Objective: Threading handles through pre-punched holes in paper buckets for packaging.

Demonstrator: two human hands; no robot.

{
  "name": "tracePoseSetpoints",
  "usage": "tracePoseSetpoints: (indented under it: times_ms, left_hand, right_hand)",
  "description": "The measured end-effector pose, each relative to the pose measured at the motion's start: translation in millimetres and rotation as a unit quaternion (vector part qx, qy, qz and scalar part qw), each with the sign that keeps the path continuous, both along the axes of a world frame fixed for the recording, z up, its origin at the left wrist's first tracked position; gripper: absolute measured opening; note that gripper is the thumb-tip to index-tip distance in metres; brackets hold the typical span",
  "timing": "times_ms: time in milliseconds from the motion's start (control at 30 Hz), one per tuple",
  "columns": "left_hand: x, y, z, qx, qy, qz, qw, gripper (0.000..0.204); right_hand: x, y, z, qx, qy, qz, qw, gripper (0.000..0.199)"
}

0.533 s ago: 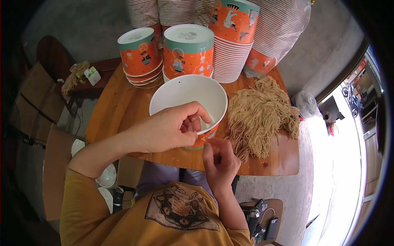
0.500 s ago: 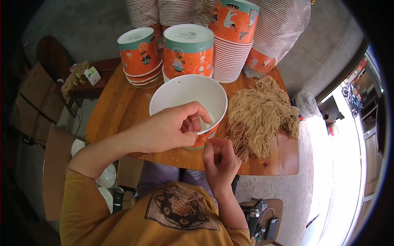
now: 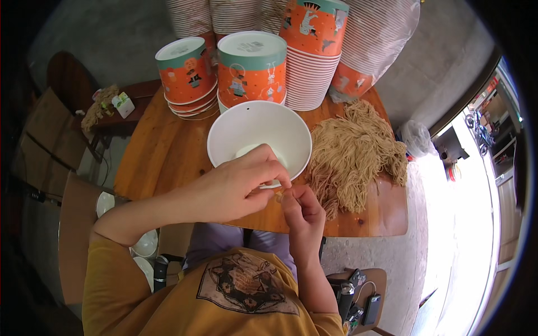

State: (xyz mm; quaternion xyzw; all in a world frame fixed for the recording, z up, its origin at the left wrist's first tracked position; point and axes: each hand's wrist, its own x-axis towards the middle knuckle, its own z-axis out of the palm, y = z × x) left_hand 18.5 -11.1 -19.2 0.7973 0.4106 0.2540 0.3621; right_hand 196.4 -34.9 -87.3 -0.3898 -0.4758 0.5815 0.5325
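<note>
Fingers [image 3: 274,178] of the left hand [image 3: 235,187] are curling over the near rim of the white bowl [image 3: 259,140], thumb and fingertips closing on the rim edge, so that the bowl is staying steady at the front of the wooden table [image 3: 162,157]. The right hand [image 3: 302,210] is working just below that rim, its fingertips pinching together on what appears to be a small tuft of tan string; whether the left fingertips are also gripping that tuft cannot be told. Both hands are meeting at one point, which keeps the tuft taut and close to the bowl. The loose heap of tan string [image 3: 356,154] is lying just right of the bowl, within easy reach of the right hand. Stacks of orange printed cups [image 3: 249,73] are standing behind the bowl, clear of the working area.

Compared with half a second earlier, both hands are sitting in nearly the same place; the right hand's fingers are pressing closer to the left fingertips.
</note>
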Motion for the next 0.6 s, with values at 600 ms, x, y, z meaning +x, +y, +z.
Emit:
tracePoseSetpoints:
  times_ms: [600]
  left_hand:
    - [-4, -10, -17, 0.517, 0.181, -0.041, 0.836, 0.017]
  right_hand:
    - [14, -10, 4, -0.064, 0.087, 0.155, 0.982, 0.014]
